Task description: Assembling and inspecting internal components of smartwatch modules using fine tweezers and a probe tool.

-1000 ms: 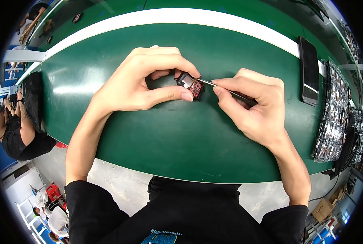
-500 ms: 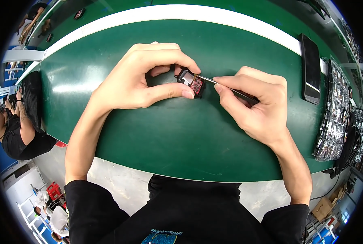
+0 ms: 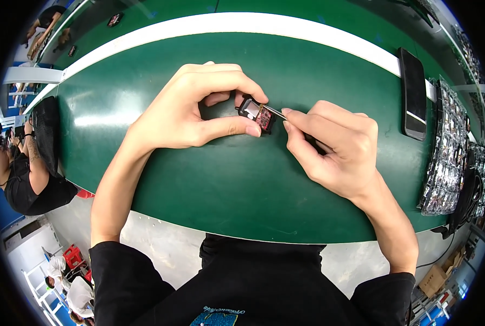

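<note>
My left hand (image 3: pixel 193 108) grips a small black-cased electronic module (image 3: pixel 264 119) between thumb and bent fingers, just above the green tabletop. A red circuit board and a silvery square part show inside the open case. My right hand (image 3: pixel 337 144) pinches slim metal tweezers (image 3: pixel 275 111), slanting toward the module. Their tips meet the upper right edge of the case, near the left index fingertip. Whether the tips hold anything is too small to tell.
A black phone (image 3: pixel 414 95) lies at the right of the green table (image 3: pixel 242 190). Beside it are stacked clear trays of small parts (image 3: pixel 446 152) and a black cable (image 3: pixel 465 204). A white strip (image 3: pixel 242 23) crosses the far side. Another person (image 3: pixel 28 168) sits at the left by a black bag (image 3: pixel 46 133).
My right hand has turned and shifted slightly left, and the tweezers now slant more steeply. The left hand keeps its grip on the module, which appears slightly lower in the view.
</note>
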A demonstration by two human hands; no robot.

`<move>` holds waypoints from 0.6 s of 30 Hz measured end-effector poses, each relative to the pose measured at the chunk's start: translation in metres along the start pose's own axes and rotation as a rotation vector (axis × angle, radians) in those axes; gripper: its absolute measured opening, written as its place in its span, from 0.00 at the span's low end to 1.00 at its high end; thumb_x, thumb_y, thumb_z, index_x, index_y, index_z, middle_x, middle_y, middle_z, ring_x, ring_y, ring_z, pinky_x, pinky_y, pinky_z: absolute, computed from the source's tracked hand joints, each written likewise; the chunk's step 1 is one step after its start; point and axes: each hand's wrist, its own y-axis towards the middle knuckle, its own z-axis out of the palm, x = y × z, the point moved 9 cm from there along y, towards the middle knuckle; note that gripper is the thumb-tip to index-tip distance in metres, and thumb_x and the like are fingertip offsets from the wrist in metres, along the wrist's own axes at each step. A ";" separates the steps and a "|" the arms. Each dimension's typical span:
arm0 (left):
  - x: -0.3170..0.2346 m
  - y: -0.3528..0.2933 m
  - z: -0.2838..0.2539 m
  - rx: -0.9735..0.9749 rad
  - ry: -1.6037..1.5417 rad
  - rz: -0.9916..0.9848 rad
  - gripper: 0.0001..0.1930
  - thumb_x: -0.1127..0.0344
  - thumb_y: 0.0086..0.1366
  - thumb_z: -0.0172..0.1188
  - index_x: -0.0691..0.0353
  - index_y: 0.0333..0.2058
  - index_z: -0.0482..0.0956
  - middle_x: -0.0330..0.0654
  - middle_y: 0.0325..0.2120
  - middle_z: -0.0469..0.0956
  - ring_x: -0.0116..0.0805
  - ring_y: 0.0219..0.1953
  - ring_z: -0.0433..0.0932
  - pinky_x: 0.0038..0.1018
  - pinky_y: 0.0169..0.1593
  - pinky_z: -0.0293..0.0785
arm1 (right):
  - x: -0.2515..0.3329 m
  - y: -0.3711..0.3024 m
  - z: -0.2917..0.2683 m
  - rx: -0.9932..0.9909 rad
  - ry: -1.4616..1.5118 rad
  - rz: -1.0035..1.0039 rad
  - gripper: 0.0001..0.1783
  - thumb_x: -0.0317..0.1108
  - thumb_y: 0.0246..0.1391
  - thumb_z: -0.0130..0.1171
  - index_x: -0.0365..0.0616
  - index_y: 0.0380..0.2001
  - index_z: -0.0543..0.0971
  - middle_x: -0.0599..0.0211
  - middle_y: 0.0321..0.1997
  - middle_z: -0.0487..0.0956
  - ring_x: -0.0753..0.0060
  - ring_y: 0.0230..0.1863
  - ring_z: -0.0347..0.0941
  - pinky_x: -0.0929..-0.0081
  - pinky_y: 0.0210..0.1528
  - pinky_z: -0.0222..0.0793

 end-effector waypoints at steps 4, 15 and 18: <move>0.001 -0.001 0.001 -0.009 -0.013 0.000 0.24 0.66 0.54 0.86 0.60 0.50 0.91 0.36 0.31 0.83 0.27 0.27 0.66 0.28 0.34 0.62 | -0.005 -0.002 -0.005 -0.009 0.058 0.025 0.10 0.17 0.51 0.75 0.36 0.39 0.93 0.69 0.19 0.74 0.78 0.17 0.66 0.73 0.20 0.57; -0.005 -0.001 0.005 -0.064 0.072 0.137 0.27 0.63 0.52 0.88 0.58 0.51 0.91 0.32 0.29 0.80 0.27 0.30 0.75 0.28 0.40 0.63 | -0.018 0.001 -0.016 -0.100 0.129 0.180 0.07 0.21 0.64 0.73 0.37 0.44 0.89 0.71 0.27 0.80 0.83 0.22 0.69 0.78 0.24 0.62; -0.004 -0.001 0.002 -0.043 0.065 0.075 0.26 0.63 0.52 0.88 0.58 0.50 0.91 0.32 0.28 0.79 0.27 0.31 0.75 0.27 0.41 0.63 | -0.016 0.000 -0.012 -0.109 0.178 0.210 0.07 0.22 0.66 0.71 0.37 0.46 0.86 0.70 0.31 0.81 0.83 0.24 0.70 0.79 0.25 0.63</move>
